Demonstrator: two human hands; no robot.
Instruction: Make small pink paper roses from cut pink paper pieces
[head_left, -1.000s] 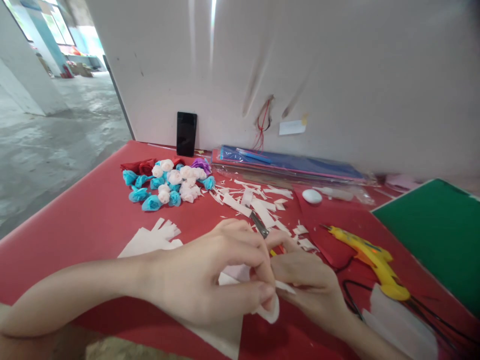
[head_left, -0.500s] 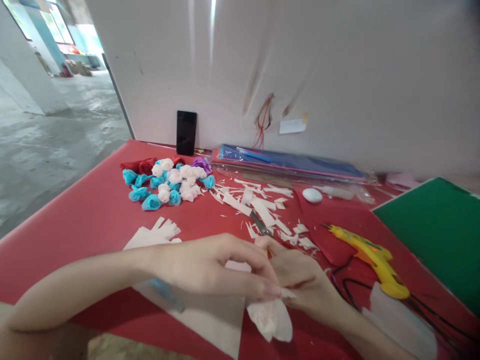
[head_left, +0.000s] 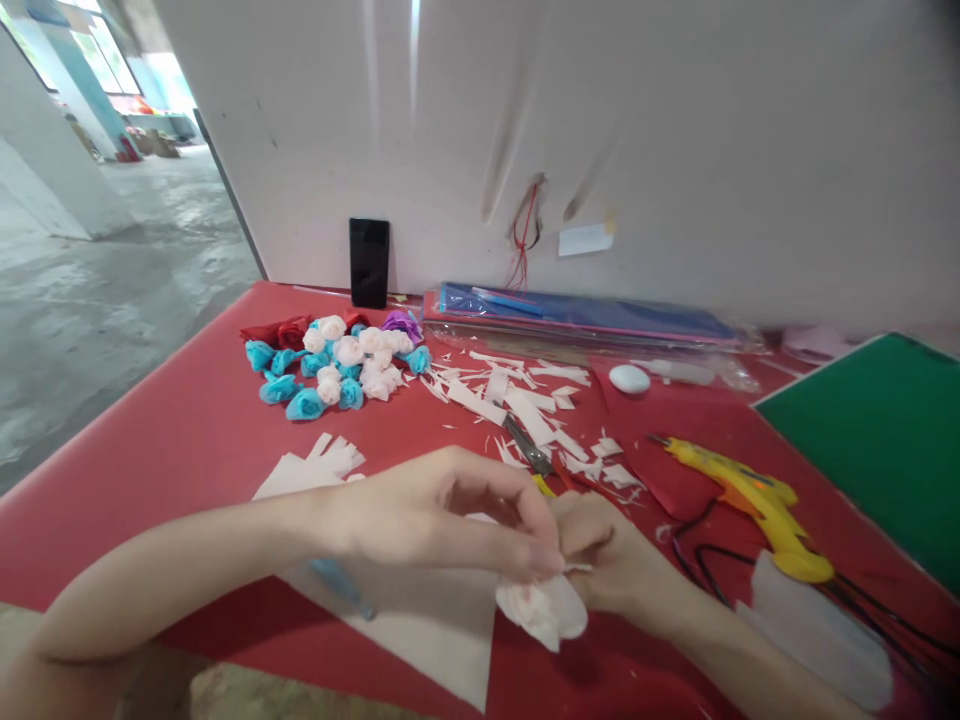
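Note:
A white crepe-paper flower (head_left: pixel 541 612) with a faint pink centre hangs low, its petals facing me. My left hand (head_left: pixel 457 515) reaches across from the left, thumb and forefinger pinched on the flower's upper edge. From the right, my right hand (head_left: pixel 611 555) is closed at the flower's side, where a narrow white paper end shows by its fingers; the fingertips are partly hidden. Beneath my left arm lie a white sheet (head_left: pixel 442 640) and a small blue translucent item (head_left: pixel 341 585). Just beyond my hands are scissors (head_left: pixel 529 445), their handles partly covered.
Blue, white, red and purple paper flowers (head_left: pixel 349 350) cluster at the back left, near a leaning phone (head_left: pixel 370 262). White paper scraps (head_left: pixel 525 405) litter the middle. At right lie a yellow glue gun (head_left: pixel 750 500) with black cord, a white oval object (head_left: pixel 629 379) and a green board (head_left: pixel 877 440).
Both hands and the flower have risen slightly in view. The right hand has turned and its fingers are curled in more, uncovering more of the scissors' handles. The view has shifted a little.

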